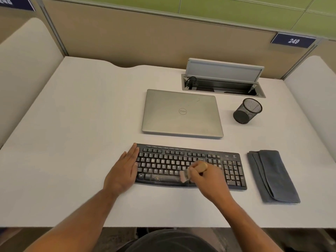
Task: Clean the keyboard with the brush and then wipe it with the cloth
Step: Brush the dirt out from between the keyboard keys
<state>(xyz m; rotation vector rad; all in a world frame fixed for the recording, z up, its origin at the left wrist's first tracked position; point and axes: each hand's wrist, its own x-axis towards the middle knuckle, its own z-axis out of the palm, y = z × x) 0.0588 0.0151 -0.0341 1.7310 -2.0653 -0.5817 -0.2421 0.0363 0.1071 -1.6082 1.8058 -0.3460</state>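
A black keyboard (169, 160) with dusty keys lies near the front of the white desk (76, 124). My right hand (209, 179) grips a small brush (184, 176) by its wooden handle, the blurred bristles down on the keys beside the space bar. My left hand (121, 170) lies flat with straight fingers against the keyboard's left end. A folded dark grey cloth (272, 176) rests on the desk to the right of the keyboard, untouched.
A closed silver laptop (181, 113) sits just behind the keyboard. A black mesh pen cup (247, 110) stands to its right, and an open cable hatch (223, 82) is set into the desk at the back. Partition walls enclose the desk on three sides.
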